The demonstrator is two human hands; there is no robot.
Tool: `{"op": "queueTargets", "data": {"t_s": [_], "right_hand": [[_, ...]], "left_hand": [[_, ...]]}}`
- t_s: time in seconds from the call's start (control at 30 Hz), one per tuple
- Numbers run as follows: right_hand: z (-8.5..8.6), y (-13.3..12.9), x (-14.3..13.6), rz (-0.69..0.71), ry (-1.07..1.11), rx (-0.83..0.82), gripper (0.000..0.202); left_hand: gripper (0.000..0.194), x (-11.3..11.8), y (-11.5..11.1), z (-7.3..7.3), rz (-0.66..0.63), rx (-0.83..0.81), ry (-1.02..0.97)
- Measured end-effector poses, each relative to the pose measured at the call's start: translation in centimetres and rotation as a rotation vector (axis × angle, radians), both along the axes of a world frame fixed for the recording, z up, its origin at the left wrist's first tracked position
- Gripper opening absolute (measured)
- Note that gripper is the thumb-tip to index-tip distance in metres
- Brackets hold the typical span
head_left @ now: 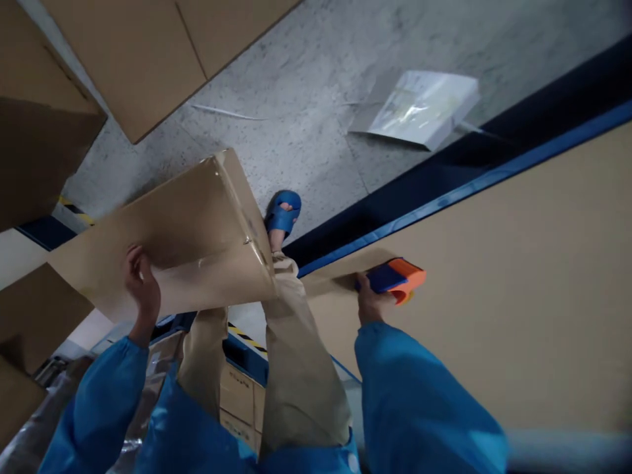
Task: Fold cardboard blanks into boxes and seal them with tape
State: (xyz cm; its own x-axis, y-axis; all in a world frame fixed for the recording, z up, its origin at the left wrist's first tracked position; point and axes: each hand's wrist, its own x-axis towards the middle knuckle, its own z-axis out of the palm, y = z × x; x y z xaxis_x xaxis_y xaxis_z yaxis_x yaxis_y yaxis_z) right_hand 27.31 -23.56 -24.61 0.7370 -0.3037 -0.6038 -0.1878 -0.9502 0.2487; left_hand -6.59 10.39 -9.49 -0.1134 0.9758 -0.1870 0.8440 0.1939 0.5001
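Note:
A brown cardboard box (197,217), with shiny clear tape along its right edge, lies in front of my legs, left of the middle. Over its near left part is my left hand (141,280), fingers loosely bent and a little apart, nothing seen in them; whether they touch the cardboard I cannot tell. My right hand (372,303) grips an orange and dark blue tape dispenser (402,276) by its left end. The dispenser is over a large flat cardboard surface (494,316) on the right, close to its blue edge.
A blue-edged dark beam (444,178) runs diagonally beside the cardboard surface. On the grey floor lie a white packet (424,105) and a thin pale strip (227,113). More cartons (133,52) stand at upper left. My foot in a blue slipper (284,207) is beside the box.

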Motion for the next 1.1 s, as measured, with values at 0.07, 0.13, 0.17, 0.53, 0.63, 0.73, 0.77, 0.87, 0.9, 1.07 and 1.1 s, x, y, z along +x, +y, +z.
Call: {"op": "queueTargets", "data": {"t_s": [0.07,0.13,0.17,0.53,0.63,0.73,0.77,0.87,0.9,1.07,1.1], "right_hand": [[2.8,1.2,-0.8,0.005,-0.006,-0.005,0.041],[7.3,3.1,-1.6,0.047,0.022,0.027,0.038],[10.2,4.3,-2.0,0.081,0.057,0.062,0.038],[35.2,25.6,-10.5,1.034,1.361,0.246,0.022],[35.6,28.4,-13.6,1.272,1.438,0.072,0.023],[36.0,29.4,-16.8,1.432,1.504,-0.089,0.024],[36.2,29.6,-18.0,1.474,1.519,-0.144,0.024],[37.0,29.9,-22.1,1.610,1.530,-0.303,0.025],[37.2,30.0,-23.7,1.653,1.520,-0.365,0.025],[36.1,31.1,-32.0,1.877,1.331,-0.608,0.025],[35.6,31.5,-33.7,1.937,1.310,-0.613,0.024]], "left_hand": [[0.028,0.5,-1.4,1.1,0.005,-0.103,-0.036],[0.031,1.5,-2.8,3.0,-0.011,-0.238,-0.106],[0.031,2.0,-3.4,4.3,-0.025,-0.325,-0.157],[0.053,-2.4,-10.6,17.0,0.125,-0.866,-1.043],[0.048,-3.9,-14.8,17.0,0.412,-0.791,-1.201],[0.051,-4.6,-18.4,15.9,0.634,-0.725,-1.343],[0.052,-4.8,-19.4,15.3,0.677,-0.709,-1.396],[0.050,-5.5,-21.7,13.7,0.766,-0.633,-1.539],[0.049,-5.7,-22.4,13.3,0.809,-0.586,-1.571],[0.039,-6.9,-24.2,12.5,1.114,-0.266,-1.452],[0.037,-7.1,-24.1,12.3,1.190,-0.198,-1.386]]}}
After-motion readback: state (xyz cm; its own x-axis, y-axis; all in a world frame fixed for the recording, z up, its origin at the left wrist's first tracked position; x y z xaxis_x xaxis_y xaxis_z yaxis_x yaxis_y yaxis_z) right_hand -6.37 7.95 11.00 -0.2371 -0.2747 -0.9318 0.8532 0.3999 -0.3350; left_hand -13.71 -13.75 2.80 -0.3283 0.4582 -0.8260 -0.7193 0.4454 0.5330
